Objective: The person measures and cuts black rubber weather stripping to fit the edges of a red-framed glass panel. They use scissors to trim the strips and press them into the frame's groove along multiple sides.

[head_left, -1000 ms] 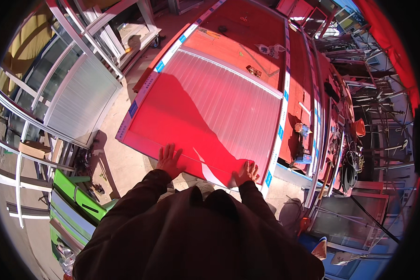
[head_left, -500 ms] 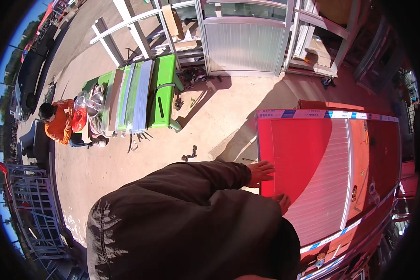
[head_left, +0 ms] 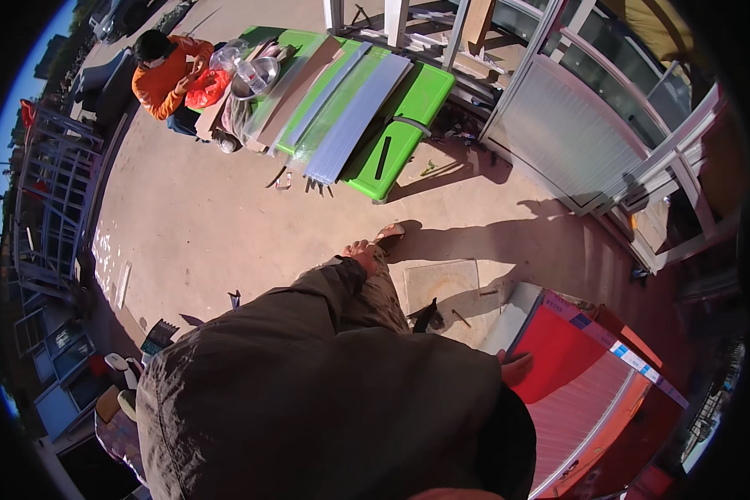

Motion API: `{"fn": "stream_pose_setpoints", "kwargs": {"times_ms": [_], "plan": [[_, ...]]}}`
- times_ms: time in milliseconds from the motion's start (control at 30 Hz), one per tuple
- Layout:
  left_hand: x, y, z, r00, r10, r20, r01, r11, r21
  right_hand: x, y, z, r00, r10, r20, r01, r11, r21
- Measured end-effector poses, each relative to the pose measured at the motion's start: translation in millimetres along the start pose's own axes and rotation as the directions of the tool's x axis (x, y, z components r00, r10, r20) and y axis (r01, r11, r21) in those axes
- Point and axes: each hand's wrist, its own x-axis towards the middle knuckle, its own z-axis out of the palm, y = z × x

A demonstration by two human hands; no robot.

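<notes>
Both grips unclear: R hand [head_left: 517, 369] at panel [head_left: 571, 362] edge, L hand [head_left: 362, 257] nr trousers [head_left: 378, 298]; open floor [head_left: 217, 233] beyond

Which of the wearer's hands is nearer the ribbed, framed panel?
The right hand, at the edge of the ribbed, framed panel; the left hand is farther off, beside the trouser leg.

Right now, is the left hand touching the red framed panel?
Apart. The head view shows the left hand over by the trouser leg, with pale floor visible between it and the red framed panel.
</notes>
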Motion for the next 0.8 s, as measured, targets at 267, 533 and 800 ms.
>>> {"fn": "stream_pose_setpoints", "kwargs": {"times_ms": [267,533,800], "plan": [[145,-93,-50,0.967,0.094,-0.235,-0.091,0.996,0.025,-1,-37,14,0.955,0.288,-0.072,-0.296,0.939,-0.177],[277,-150,-119,0.991,0.130,-0.044,-0.124,0.985,0.118,25,-54,5,0.879,0.474,0.055,-0.468,0.878,-0.095],[298,-79,-98,0.822,0.456,0.340,-0.529,0.834,0.159,14,-62,-14,0.881,0.474,-0.008,-0.474,0.881,0.001]]}}
